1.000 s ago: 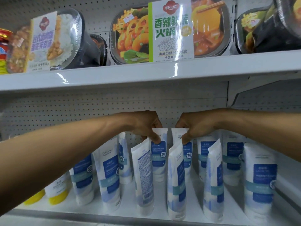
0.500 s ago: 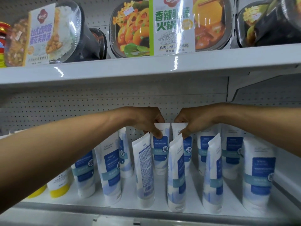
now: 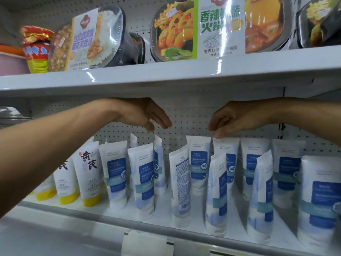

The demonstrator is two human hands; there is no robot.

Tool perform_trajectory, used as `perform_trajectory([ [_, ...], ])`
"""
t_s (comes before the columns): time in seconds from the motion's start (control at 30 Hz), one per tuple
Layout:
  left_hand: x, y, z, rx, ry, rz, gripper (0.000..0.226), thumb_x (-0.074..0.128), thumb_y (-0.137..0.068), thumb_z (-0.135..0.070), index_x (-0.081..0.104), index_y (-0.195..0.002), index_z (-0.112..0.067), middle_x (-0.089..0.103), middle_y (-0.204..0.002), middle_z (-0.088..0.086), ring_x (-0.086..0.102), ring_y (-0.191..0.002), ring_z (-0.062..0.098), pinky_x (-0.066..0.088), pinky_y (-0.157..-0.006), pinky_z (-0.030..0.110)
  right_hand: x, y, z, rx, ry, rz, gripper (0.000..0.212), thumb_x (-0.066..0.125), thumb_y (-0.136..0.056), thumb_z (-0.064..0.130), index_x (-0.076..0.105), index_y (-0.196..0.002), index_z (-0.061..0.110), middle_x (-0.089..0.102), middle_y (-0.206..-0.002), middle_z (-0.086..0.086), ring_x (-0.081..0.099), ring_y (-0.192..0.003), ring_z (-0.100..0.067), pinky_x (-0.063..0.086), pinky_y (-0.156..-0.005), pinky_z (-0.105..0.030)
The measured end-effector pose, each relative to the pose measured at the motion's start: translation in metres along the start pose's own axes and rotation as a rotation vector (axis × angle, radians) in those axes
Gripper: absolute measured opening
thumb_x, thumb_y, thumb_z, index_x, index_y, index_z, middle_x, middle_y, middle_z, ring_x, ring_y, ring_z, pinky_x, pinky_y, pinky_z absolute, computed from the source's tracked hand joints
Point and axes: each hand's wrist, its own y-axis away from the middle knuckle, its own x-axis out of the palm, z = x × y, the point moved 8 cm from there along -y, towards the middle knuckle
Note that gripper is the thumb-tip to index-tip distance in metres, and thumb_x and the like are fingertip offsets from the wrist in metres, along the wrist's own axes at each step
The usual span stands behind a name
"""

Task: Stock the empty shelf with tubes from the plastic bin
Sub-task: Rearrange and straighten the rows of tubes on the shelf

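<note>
Several white-and-blue tubes stand cap-down in rows on the white shelf point(image 3: 162, 206). My left hand point(image 3: 145, 115) hovers above them with relaxed fingers, holding nothing, apart from the back-row tube point(image 3: 198, 163) below it. My right hand point(image 3: 234, 119) hangs loosely curled, one fingertip touching the top edge of the neighbouring back-row tube point(image 3: 226, 159). The plastic bin is out of view.
White tubes with yellow caps point(image 3: 88, 174) fill the shelf's left end. The upper shelf point(image 3: 166, 74), loaded with ready-meal trays point(image 3: 212, 28), sits just above both hands. A pegboard wall closes the back. A label holder point(image 3: 144, 242) hangs on the front rail.
Both hands pinched the tops of the two back-row tubes before. My left hand has let go and lifted clear; my right has loosened to a fingertip touch. The view shifted left.
</note>
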Motion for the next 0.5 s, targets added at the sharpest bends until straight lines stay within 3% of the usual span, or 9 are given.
perform_trajectory([
  [0.03, 0.006, 0.000, 0.003, -0.003, -0.053, 0.046, 0.047, 0.064, -0.087, -0.001, 0.063, -0.123, -0.032, 0.061, -0.126, -0.019, 0.050, -0.108, -0.017, 0.036, -0.094, 0.006, 0.002, -0.003, 0.004, 0.000, -0.007, 0.004, 0.029, 0.064, -0.084, 0.046, 0.059, -0.111, 0.035, 0.061, -0.114, 0.021, 0.058, -0.106, 0.003, 0.045, -0.096, -0.023],
  [0.13, 0.015, -0.008, 0.014, 0.009, -0.241, 0.104, 0.050, 0.071, -0.084, -0.010, 0.061, -0.122, -0.041, 0.055, -0.134, -0.021, 0.044, -0.126, -0.002, 0.028, -0.108, 0.022, 0.010, -0.014, 0.017, 0.009, 0.004, 0.047, 0.033, 0.066, -0.085, 0.042, 0.061, -0.115, 0.029, 0.063, -0.112, 0.020, 0.059, -0.104, 0.002, 0.047, -0.092, -0.019],
  [0.23, 0.021, -0.021, 0.022, 0.057, -0.287, 0.159, 0.043, 0.073, -0.082, -0.017, 0.066, -0.116, -0.042, 0.057, -0.131, -0.022, 0.046, -0.126, 0.000, 0.030, -0.111, 0.029, 0.014, -0.024, 0.030, 0.040, 0.018, 0.076, 0.033, 0.067, -0.086, 0.039, 0.062, -0.116, 0.026, 0.063, -0.107, 0.021, 0.060, -0.099, 0.003, 0.046, -0.086, -0.017],
  [0.4, 0.037, -0.040, 0.026, 0.217, -0.101, 0.223, 0.013, 0.072, -0.085, -0.021, 0.074, -0.097, -0.023, 0.074, -0.101, -0.011, 0.067, -0.092, 0.000, 0.052, -0.089, 0.025, 0.025, -0.039, 0.040, 0.091, 0.023, 0.138, 0.033, 0.067, -0.086, 0.032, 0.066, -0.116, 0.018, 0.070, -0.104, 0.014, 0.064, -0.095, 0.000, 0.049, -0.085, -0.018],
  [0.5, 0.041, -0.047, 0.022, 0.297, -0.016, 0.194, 0.004, 0.070, -0.087, -0.021, 0.071, -0.087, -0.024, 0.074, -0.088, -0.011, 0.068, -0.076, -0.002, 0.054, -0.070, 0.017, 0.033, -0.047, 0.040, 0.129, 0.050, 0.171, 0.026, 0.068, -0.087, 0.028, 0.069, -0.108, 0.013, 0.073, -0.099, 0.008, 0.067, -0.090, -0.006, 0.054, -0.084, -0.023],
])
